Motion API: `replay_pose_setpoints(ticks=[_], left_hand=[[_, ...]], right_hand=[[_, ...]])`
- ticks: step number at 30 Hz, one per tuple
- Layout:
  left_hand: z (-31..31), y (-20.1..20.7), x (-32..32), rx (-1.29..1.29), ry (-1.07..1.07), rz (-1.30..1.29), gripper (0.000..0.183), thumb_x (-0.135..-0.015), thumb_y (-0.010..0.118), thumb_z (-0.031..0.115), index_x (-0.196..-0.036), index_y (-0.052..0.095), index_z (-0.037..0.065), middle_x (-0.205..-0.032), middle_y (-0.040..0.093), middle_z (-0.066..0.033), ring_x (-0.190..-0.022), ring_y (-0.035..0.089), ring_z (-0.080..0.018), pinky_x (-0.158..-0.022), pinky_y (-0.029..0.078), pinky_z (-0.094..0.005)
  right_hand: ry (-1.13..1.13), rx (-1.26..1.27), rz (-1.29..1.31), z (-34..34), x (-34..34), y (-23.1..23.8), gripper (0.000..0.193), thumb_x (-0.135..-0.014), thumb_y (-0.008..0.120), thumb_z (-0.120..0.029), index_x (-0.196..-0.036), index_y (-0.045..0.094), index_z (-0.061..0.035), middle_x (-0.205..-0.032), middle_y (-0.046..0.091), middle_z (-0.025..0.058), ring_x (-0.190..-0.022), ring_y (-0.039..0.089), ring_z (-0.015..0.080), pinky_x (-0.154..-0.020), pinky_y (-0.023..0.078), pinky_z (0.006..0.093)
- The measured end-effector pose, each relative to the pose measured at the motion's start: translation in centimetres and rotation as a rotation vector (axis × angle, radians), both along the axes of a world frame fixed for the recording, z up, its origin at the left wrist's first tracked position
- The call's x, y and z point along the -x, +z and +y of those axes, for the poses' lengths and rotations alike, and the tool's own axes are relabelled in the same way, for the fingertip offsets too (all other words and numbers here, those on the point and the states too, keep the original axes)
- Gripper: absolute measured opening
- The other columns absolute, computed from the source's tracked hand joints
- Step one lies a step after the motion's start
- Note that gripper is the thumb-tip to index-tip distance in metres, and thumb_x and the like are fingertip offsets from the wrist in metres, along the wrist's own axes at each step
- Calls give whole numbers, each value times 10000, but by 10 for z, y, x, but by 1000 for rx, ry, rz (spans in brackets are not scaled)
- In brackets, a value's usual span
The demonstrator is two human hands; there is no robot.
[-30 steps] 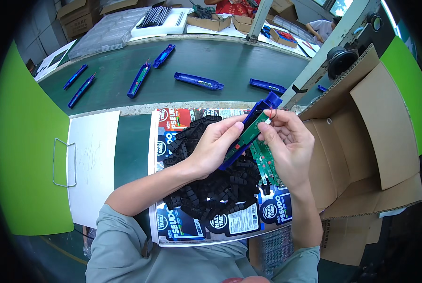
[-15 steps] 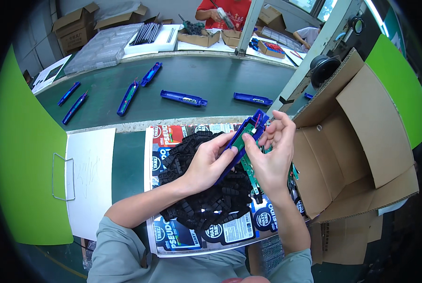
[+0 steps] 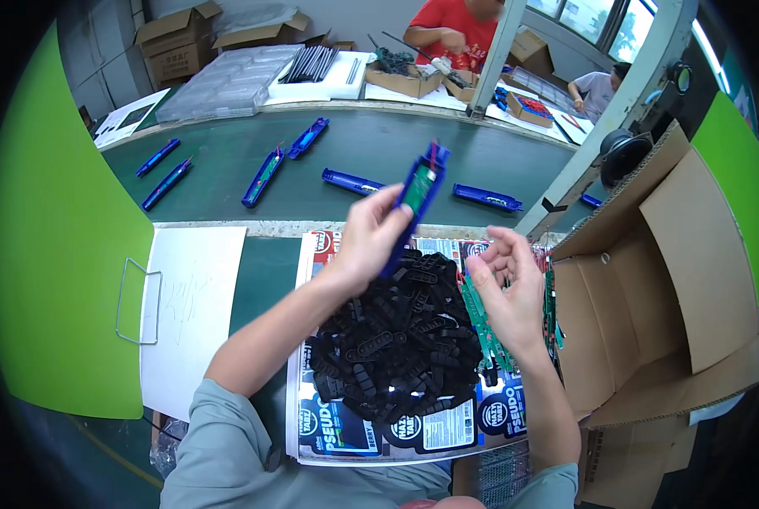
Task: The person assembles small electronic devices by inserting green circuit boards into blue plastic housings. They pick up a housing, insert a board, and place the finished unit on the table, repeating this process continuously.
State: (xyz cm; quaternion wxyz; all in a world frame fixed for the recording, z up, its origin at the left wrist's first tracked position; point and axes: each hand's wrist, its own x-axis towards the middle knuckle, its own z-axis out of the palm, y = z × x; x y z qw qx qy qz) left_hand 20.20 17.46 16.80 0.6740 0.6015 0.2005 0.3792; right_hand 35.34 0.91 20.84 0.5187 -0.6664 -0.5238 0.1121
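My left hand (image 3: 369,237) is closed around a long blue plastic casing (image 3: 438,161), its thumb lying along the open side. A green circuit board (image 3: 417,188) sits inside the casing, with a red wire at the upper end. The casing is held tilted above the far edge of the work surface. My right hand (image 3: 515,297) holds nothing; its fingers are loosely bent and apart. Beneath it lies a bunch of green circuit boards (image 3: 479,322). A heap of small black plastic parts (image 3: 388,339) covers much of the printed sheet (image 3: 337,428) before me.
Several blue casings (image 3: 265,176) lie on the green conveyor belt (image 3: 218,191) beyond. An open cardboard box (image 3: 604,339) stands at my right; a white sheet (image 3: 197,297) lies at my left. Across the belt, a person in red (image 3: 460,30) works near small boxes. A post (image 3: 600,136) rises at right.
My left hand has carried the blue casing up and away toward the belt. My right hand has let go of it and is now apart from it, lower and over the circuit boards.
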Motion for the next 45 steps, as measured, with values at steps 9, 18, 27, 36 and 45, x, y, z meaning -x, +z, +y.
replay_pose_setpoints(ticks=[9, 18, 27, 36, 45], left_hand=[[123, -26, -74, 152, 218, 180, 285, -989, 574, 88, -1225, 654, -49, -880, 670, -54, -774, 628, -128, -716, 518, -312], [139, -58, -172, -208, 428, 768, 279, -860, 662, 66, -1115, 744, -14, -1149, 712, -275, -1117, 686, -411, -965, 536, -463], [157, -77, -160, -616, 344, 1085, 331, -840, 659, 148, -1126, 757, 13, -1151, 720, -239, -1112, 681, -413, -975, 542, -470], [184, -70, -41, -795, 253, 1034, 458, -921, 528, 260, -1260, 684, -6, -1249, 685, -243, -1192, 642, -394, -1060, 482, -454], [175, -63, 30, -917, 32, 1098, 536, -878, 654, 191, -1383, 597, 20, -1337, 613, -204, -1307, 546, -352, -1131, 418, -421]], right_hand=[[263, 184, -393, -19, 18, -29, 235, -867, 777, -165, -1044, 696, -33, -867, 675, 99, -762, 665, 266, -734, 485, 392], [343, 191, -401, -47, 13, -27, 246, -831, 816, -140, -1030, 719, -34, -917, 696, 74, -780, 656, 222, -715, 444, 362], [332, 164, -408, -51, -2, -28, 223, -834, 798, -130, -1006, 705, -25, -928, 686, 89, -811, 649, 269, -739, 451, 384], [161, 138, -463, -25, -13, -36, 124, -871, 733, -78, -969, 703, -8, -904, 679, 126, -848, 651, 316, -777, 481, 431], [160, 277, -652, 38, -7, -57, 141, -864, 724, -95, -952, 696, 12, -940, 667, 192, -941, 653, 366, -870, 501, 477]])
